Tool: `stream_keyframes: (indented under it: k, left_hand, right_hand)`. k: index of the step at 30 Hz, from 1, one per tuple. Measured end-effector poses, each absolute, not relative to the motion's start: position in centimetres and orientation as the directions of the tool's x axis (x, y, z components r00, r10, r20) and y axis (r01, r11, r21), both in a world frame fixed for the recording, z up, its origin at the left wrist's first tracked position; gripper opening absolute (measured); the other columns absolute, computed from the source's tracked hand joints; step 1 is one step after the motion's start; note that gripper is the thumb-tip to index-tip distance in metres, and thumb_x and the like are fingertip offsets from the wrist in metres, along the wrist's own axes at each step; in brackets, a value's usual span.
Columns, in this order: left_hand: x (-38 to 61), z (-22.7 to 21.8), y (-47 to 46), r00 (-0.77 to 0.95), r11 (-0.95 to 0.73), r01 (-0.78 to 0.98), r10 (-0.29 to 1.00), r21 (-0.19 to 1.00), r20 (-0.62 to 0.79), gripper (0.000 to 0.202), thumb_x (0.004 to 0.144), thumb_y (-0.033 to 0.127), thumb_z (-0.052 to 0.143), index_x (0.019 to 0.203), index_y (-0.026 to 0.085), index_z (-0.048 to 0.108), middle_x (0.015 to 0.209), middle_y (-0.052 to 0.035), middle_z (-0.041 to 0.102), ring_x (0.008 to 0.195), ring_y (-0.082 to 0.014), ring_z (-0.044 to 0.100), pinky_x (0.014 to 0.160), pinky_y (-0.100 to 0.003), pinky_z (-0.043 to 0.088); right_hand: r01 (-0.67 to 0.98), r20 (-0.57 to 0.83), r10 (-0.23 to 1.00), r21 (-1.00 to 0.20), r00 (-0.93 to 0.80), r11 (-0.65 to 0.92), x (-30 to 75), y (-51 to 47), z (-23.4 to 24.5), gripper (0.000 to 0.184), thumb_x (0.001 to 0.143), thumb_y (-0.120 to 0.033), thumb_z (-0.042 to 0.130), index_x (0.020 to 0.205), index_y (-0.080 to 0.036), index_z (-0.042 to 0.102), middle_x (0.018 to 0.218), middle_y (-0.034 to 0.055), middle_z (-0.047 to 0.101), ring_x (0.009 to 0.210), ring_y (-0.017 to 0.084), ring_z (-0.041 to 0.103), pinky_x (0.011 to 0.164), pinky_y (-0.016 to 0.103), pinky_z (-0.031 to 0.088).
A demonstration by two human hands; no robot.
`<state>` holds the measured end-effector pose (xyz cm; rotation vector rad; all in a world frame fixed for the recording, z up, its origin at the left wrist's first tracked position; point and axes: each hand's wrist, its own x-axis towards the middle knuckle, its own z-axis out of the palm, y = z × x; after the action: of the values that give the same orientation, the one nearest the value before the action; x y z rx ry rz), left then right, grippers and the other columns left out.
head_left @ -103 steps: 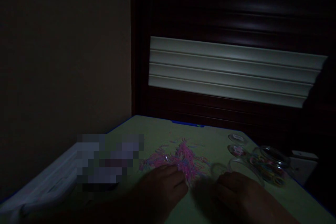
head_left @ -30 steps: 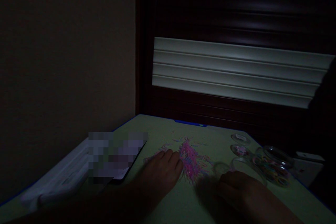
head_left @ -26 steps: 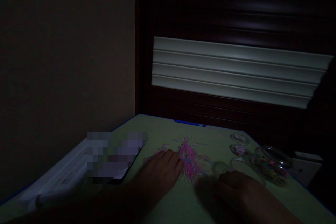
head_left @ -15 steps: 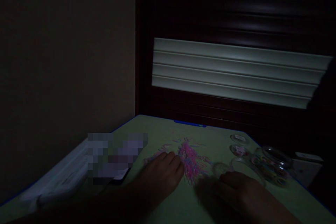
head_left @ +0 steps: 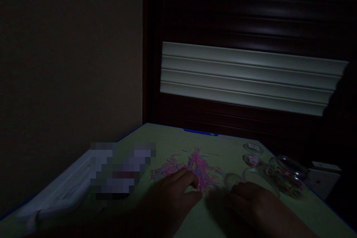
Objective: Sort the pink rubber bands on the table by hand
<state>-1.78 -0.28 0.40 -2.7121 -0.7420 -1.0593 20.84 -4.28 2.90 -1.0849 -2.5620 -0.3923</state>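
Note:
The scene is very dark. A loose heap of small pink and pastel rubber bands (head_left: 195, 165) lies on a pale green table (head_left: 173, 141). My left hand (head_left: 171, 197) rests at the heap's near edge, fingers curled with the tips among the bands; whether it grips any is hidden. My right hand (head_left: 251, 202) lies knuckles up just right of the heap, beside a small clear dish (head_left: 233, 179). Its fingers are lost in shadow.
A clear jar (head_left: 287, 180) holding coloured bands lies on its side at the right, with two small round lids (head_left: 252, 154) behind it. A blurred flat item (head_left: 119, 169) and a white object (head_left: 55, 200) lie at the left. Wall and dark shutter stand behind.
My left hand has drawn back toward me and curled its fingers at the heap's near edge. More of the pink bands show left of it. My right hand has barely moved.

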Motion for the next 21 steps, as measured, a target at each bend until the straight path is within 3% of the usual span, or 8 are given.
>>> stream_keyframes:
  k: [5, 8, 11, 15, 21]
  left_hand:
    - [-1.2, 1.1, -0.6, 0.586, -0.853, 0.25, 0.51, 0.458, 0.63, 0.011, 0.081, 0.01, 0.054, 0.078, 0.015, 0.063, 0.076, -0.0025, 0.06, 0.073, -0.0122, 0.056, 0.065, -0.021, 0.042]
    - [-0.8, 1.6, -1.0, 0.498, -0.67, 0.23, 0.704, 0.706, 0.505, 0.005, 0.074, 0.011, 0.061, 0.072, 0.014, 0.065, 0.074, -0.0032, 0.064, 0.072, -0.014, 0.059, 0.067, -0.023, 0.044]
    - [-0.5, 1.6, -1.0, 0.464, -0.388, 0.156, 0.84, 0.908, 0.279, 0.004, 0.07, 0.018, 0.064, 0.07, 0.013, 0.065, 0.073, -0.0038, 0.065, 0.072, -0.0159, 0.06, 0.067, -0.025, 0.046]
    - [-0.4, 0.9, -0.4, 0.474, -0.106, 0.061, 0.878, 0.993, 0.064, 0.013, 0.064, 0.023, 0.07, 0.067, 0.013, 0.063, 0.066, -0.0015, 0.064, 0.066, -0.0148, 0.06, 0.063, -0.024, 0.045]
    - [-0.3, 0.5, 0.1, 0.563, 0.031, -0.027, 0.826, 0.999, -0.01, 0.025, 0.055, 0.029, 0.078, 0.067, 0.012, 0.065, 0.068, -0.003, 0.066, 0.066, -0.0151, 0.06, 0.063, -0.025, 0.044]
  right_hand:
    - [0.727, 0.429, 0.624, 0.122, -0.653, 0.676, 20.9, -4.2, 3.0, 0.022, 0.059, 0.0, 0.057, 0.069, -0.02, 0.056, 0.06, -0.002, 0.055, 0.05, 0.011, 0.048, 0.045, 0.022, 0.029]
    - [0.733, 0.441, 0.63, 0.1, -0.639, 0.673, 20.8, -4.3, 3.2, 0.023, 0.061, 0.0, 0.059, 0.073, -0.02, 0.057, 0.062, -0.0018, 0.056, 0.051, 0.01, 0.048, 0.045, 0.022, 0.028]
    - [0.735, 0.459, 0.638, 0.052, -0.618, 0.676, 20.9, -4.4, 3.2, 0.021, 0.064, -0.003, 0.06, 0.074, -0.02, 0.057, 0.062, -0.0021, 0.055, 0.05, 0.01, 0.046, 0.045, 0.022, 0.027]
    - [0.701, 0.494, 0.602, 0.021, -0.627, 0.713, 20.6, -4.6, 3.0, 0.015, 0.071, -0.013, 0.06, 0.083, -0.022, 0.058, 0.064, -0.0024, 0.055, 0.052, 0.01, 0.047, 0.045, 0.022, 0.027]
    - [0.683, 0.506, 0.572, 0.047, -0.645, 0.729, 19.8, -4.8, 3.3, 0.011, 0.07, -0.016, 0.062, 0.078, -0.021, 0.057, 0.064, -0.0027, 0.056, 0.053, 0.01, 0.049, 0.045, 0.022, 0.028]
